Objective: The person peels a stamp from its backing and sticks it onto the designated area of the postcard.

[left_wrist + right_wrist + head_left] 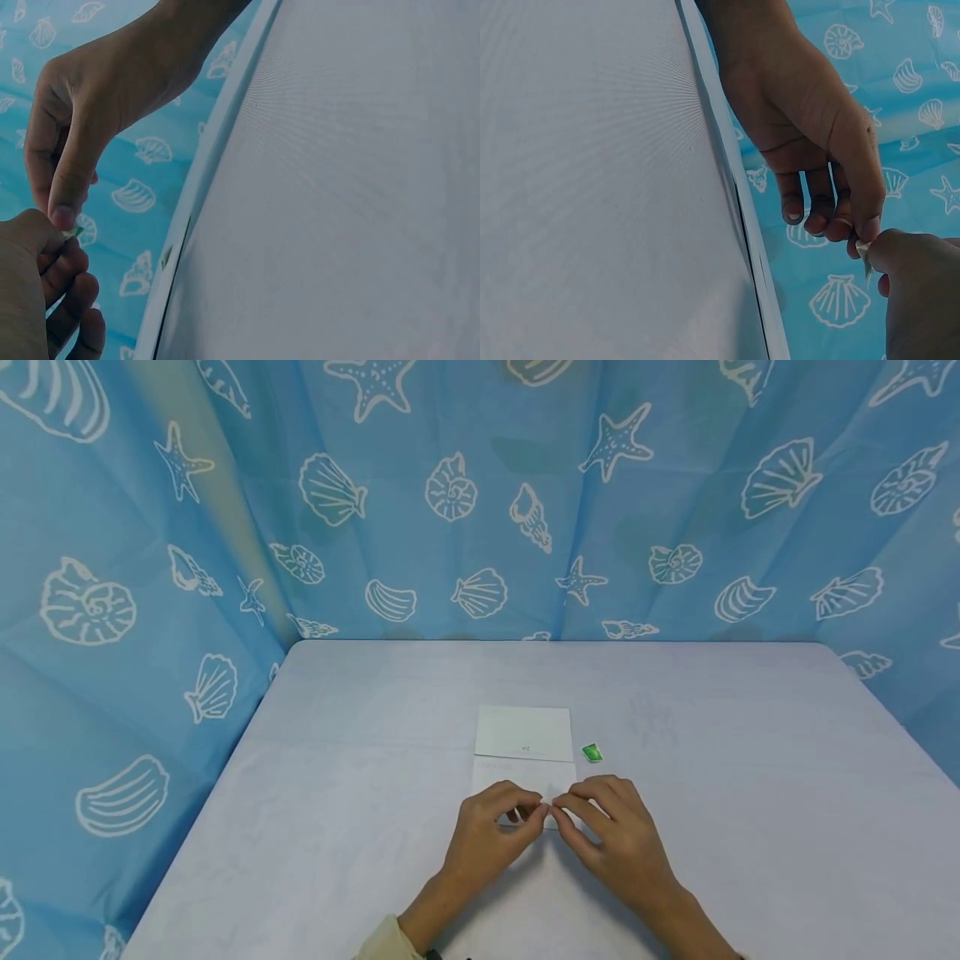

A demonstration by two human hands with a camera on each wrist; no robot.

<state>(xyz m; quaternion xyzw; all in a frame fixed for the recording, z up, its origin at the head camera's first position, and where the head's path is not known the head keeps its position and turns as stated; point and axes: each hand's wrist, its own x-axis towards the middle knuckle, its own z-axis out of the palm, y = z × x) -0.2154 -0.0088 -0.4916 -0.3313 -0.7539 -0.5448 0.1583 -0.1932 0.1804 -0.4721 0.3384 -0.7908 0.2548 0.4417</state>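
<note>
Above the near page of a small open white booklet [523, 732], both hands meet at their fingertips. A tiny pale piece with some green, looking like a sticker [864, 259], is between them. My left hand [489, 831] pinches it with thumb and index finger; in the right wrist view the left hand's other fingers [819, 214] hang loosely bent. My right hand [617, 835] pinches the same piece from the other side, thumb against index finger. Fingertips cover most of the sticker in the head view. Just right of the booklet lies a green white-edged sticker [592, 752].
A table with a pale cloth [360, 777] lies under everything. Behind it and along the left side hangs a blue curtain [420, 543] with white shells and starfish. The booklet's far page bears a small mark near its fold.
</note>
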